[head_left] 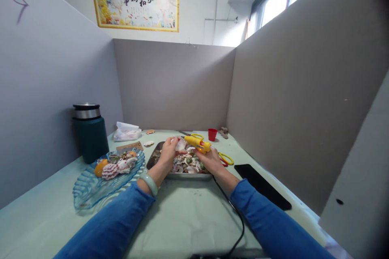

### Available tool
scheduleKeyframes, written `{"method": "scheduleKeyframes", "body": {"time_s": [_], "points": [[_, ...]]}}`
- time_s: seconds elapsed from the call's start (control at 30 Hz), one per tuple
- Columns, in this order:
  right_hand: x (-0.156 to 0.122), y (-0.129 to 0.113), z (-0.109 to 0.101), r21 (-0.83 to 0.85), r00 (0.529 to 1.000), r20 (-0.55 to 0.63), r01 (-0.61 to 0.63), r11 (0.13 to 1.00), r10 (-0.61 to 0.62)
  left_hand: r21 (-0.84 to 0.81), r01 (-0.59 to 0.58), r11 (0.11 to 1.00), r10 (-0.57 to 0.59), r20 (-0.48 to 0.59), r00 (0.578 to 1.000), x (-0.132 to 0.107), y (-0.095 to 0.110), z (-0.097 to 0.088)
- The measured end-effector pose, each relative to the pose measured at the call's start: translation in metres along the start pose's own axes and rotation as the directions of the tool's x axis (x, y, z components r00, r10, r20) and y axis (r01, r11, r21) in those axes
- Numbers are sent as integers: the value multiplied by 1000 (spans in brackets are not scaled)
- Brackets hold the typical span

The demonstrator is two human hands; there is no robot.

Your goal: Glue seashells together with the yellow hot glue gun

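My left hand [168, 154] is closed around a white shell [180, 144], held just above a metal tray [179, 175] filled with several mixed shells. My right hand [209, 160] grips a yellow hot glue gun [198, 143] whose nozzle points left at the shell, almost touching it. The gun's black cord [235, 210] runs back toward me between my blue sleeves. A pale green bangle [149, 183] sits on my left wrist.
A blue glass dish [88, 190] with shells and an orange piece lies left of the tray. Behind it stand a dark green flask [89, 131] and a white tissue pack [127, 131]. Yellow-handled scissors [226, 158], a red cup [212, 134] and a black phone [261, 186] lie on the right. Grey partition walls enclose the table.
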State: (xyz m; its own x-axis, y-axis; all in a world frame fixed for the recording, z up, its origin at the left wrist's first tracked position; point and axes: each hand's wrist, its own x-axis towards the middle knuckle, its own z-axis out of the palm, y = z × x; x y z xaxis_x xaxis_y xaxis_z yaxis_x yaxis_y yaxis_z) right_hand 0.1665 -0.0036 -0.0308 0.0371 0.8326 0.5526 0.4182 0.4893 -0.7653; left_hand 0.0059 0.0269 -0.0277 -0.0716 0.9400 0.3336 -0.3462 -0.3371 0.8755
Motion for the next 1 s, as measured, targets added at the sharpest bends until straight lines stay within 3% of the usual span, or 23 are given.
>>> {"method": "scheduleKeyframes", "body": {"time_s": [0.23, 1.0], "points": [[0, 1, 1, -25, 1000, -4, 7, 1000, -7, 29, 13, 999, -14, 35, 999, 2, -3, 0], [1, 0, 1, -45, 1000, -20, 1, 999, -2, -16, -4, 1000, 4, -8, 1000, 0, 0, 1]]}}
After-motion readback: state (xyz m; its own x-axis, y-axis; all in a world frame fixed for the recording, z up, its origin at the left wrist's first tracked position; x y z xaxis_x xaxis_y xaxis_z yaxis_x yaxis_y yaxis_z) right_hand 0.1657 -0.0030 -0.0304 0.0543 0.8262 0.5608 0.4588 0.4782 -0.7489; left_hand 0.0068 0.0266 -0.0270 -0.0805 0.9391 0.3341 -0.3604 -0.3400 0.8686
